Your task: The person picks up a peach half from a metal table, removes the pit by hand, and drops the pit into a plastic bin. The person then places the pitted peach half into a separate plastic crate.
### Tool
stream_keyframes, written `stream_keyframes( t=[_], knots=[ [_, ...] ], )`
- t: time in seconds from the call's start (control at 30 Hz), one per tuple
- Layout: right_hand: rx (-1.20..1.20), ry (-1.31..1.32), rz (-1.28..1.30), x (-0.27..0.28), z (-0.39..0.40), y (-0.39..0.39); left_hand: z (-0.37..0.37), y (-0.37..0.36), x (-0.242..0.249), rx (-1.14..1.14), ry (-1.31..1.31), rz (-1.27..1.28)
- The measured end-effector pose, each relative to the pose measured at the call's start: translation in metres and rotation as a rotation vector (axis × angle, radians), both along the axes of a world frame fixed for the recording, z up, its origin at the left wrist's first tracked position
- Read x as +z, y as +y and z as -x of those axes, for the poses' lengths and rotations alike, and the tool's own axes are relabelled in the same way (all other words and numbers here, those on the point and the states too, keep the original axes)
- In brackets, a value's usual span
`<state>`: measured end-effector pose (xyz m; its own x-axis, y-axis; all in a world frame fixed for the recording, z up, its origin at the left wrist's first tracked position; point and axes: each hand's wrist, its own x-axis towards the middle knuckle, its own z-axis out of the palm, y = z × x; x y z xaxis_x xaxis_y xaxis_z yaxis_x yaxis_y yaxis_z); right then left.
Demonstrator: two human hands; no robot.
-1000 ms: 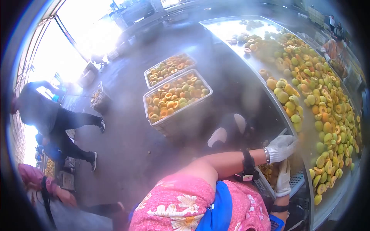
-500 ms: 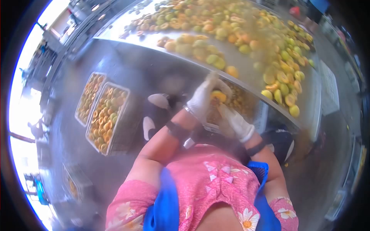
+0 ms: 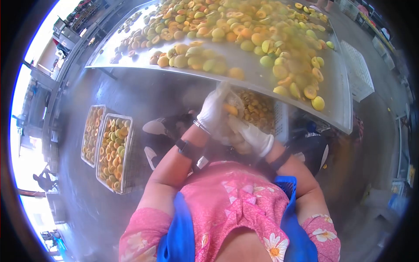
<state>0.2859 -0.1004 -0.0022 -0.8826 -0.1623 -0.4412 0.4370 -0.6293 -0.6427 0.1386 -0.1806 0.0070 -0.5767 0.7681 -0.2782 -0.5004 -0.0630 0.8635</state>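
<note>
fruit (image 3: 231, 109) lifted, cupped between left hand (image 3: 212, 111), right hand (image 3: 248, 134)

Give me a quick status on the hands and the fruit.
Left hand gloved, closed on a peach. Right hand gloved, touching it from below; grip unclear. Both just under the metal table edge, above a crate of fruit. Nothing in the way.

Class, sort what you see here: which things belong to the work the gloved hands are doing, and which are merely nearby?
In hand:
left hand, gloved, on the peach
right hand, gloved, just beneath it
crate of fruit under the table edge, right behind the hands

Nearby only:
steel table heaped with peaches
two floor crates of halved fruit
white crate
</note>
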Motion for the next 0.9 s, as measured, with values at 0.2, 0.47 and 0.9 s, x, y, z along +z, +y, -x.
stream_keyframes(
  t=[0.2,0.47,0.9],
  knots=[
    [0.029,0.087,0.339,-0.016,-0.011,0.017,-0.008,0.016,-0.001,-0.163,0.061,-0.14],
    [0.088,0.274,0.55,-0.029,-0.014,0.035,-0.012,0.045,-0.008,0.013,-0.229,-0.079],
    [-0.131,-0.099,-0.477,-0.056,-0.019,0.029,0.096,0.086,0.01,-0.364,1.925,0.561]
  ],
)
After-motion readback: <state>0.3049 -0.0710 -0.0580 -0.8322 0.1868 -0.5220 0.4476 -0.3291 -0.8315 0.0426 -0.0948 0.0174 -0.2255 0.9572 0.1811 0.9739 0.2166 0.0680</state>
